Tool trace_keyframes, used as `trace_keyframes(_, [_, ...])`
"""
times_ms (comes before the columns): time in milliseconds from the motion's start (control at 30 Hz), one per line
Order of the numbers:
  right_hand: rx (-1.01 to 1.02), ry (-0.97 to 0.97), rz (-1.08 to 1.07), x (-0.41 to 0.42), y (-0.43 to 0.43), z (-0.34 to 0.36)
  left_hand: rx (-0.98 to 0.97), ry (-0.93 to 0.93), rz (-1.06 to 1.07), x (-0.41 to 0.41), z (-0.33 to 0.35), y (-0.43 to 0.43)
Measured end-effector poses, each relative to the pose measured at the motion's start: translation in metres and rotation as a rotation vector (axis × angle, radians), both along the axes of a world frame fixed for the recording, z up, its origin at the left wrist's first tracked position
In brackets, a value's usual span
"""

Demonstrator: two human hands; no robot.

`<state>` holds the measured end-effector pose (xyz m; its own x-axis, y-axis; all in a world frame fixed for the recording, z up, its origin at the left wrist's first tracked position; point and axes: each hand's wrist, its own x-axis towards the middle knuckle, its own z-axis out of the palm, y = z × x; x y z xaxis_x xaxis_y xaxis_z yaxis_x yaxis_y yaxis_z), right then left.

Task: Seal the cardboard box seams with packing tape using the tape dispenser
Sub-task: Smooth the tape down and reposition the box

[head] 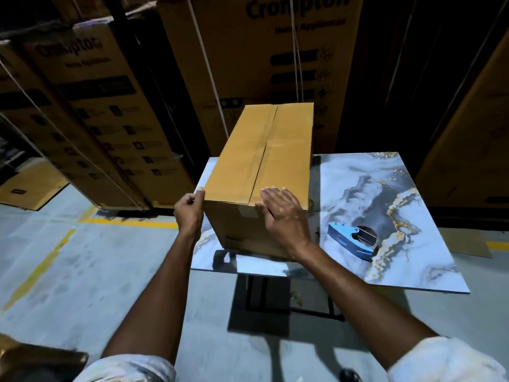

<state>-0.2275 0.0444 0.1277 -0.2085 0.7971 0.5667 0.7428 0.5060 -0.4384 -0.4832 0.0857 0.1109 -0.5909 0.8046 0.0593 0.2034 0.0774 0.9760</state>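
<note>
A plain brown cardboard box (264,161) stands on a marble-patterned table (385,188), its top flaps closed and a strip of clear tape running along the centre seam. My left hand (190,213) grips the box's near left corner. Flat against the near top edge, just right of the seam's end, lies my right hand (283,216) with its fingers spread. A blue tape dispenser (355,239) holding a roll of tape lies on the table to the right of the box, apart from both hands.
Tall printed cartons (110,111) lean at the left and stand behind the table (275,64). More cardboard (473,150) rises at the right. The grey floor (82,257) carries yellow lines. A black table frame (275,296) shows beneath the tabletop.
</note>
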Motion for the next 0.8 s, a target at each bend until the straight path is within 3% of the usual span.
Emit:
trace_keyframes(167, [-0.018,-0.092,-0.065,-0.029,0.015,-0.019,0.038,-0.018,-0.194,-0.015,0.002,-0.015])
trace_keyframes(333, [0.186,-0.185,-0.121,-0.026,0.014,-0.039,0.09,0.108,-0.306,-0.028,0.0,-0.022])
trace_keyframes(433, [0.15,-0.275,-0.145,-0.028,0.004,-0.049,0.096,0.267,-0.367,-0.037,0.006,-0.019])
trace_keyframes(500, [0.128,-0.324,-0.176,-0.03,-0.008,-0.054,0.092,0.5,-0.407,-0.045,0.009,-0.018])
trace_keyframes(600, [0.202,-0.188,-0.23,-0.042,-0.014,-0.04,0.214,0.865,-0.462,-0.051,0.015,-0.015])
trace_keyframes(667, [0.221,-0.137,-0.198,-0.06,-0.006,-0.017,0.316,0.963,-0.555,-0.046,0.023,-0.009])
trace_keyframes(800, [-0.002,-0.2,-0.063,-0.089,0.019,0.01,0.392,1.022,-0.63,-0.045,0.04,0.004])
